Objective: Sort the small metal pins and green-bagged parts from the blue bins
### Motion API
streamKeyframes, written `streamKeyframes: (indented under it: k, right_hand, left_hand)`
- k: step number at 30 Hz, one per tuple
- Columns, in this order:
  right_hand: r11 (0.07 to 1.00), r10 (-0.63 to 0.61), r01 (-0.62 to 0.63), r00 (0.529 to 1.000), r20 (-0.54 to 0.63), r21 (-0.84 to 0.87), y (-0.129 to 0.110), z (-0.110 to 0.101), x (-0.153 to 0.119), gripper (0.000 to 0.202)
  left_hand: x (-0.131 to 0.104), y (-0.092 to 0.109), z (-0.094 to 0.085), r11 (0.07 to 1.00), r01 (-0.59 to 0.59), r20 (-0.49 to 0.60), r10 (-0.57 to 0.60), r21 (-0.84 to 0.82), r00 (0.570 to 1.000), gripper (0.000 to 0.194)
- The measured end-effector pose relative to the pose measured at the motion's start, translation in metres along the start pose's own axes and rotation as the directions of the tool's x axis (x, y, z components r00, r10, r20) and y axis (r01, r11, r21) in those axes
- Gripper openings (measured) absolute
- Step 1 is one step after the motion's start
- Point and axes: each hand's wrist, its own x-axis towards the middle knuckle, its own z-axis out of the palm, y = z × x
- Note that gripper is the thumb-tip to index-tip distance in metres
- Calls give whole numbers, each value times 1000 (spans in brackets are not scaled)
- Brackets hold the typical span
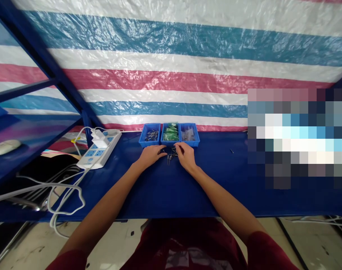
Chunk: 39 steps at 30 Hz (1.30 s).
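Observation:
My left hand (151, 156) rests on the blue table, its thumb and forefinger apart. Opposite it, my right hand (187, 156) is bent inward, with a gap between thumb and forefinger. Between the two lies a loose group of small dark parts with thin metal leads (169, 159). The fingertips of both hands are close to these parts; whether they touch any is too small to see. Just beyond stand three blue bins: the left bin (141, 142) holds similar leaded parts, the middle bin (171, 143) green packets, the right bin (197, 141) clear small bags or pieces.
A white power strip (103, 157) with a plugged-in adapter (100, 138) lies at the left, its white cables (82, 195) looping over the table edge. One single small part (231, 151) lies off to the right. A striped plastic sheet (171, 80) hangs behind. The far right is pixelated.

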Motion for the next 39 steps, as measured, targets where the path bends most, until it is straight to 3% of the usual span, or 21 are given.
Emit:
streamKeyframes:
  k: [8, 19, 28, 39]
  right_hand:
    - [1000, -13, 13, 1000, 14, 0, 2, 1, -1, 30]
    - [1000, -14, 15, 998, 68, -14, 2, 3, 0, 27]
    - [1000, -5, 6, 996, 85, -9, 1, 2, -1, 25]
    - [1000, 3, -1, 996, 94, -19, 0, 2, -1, 25]
  left_hand:
    - [-2, -3, 3, 996, 15, -40, -12, 82, 999, 34]
    - [-2, 1, 3, 998, -20, -52, 23, 51, 998, 31]
    - [-2, 7, 0, 988, -28, 18, 26, 150, 1000, 32]
    - [-4, 14, 1, 985, -74, 15, 72, 158, 997, 31]
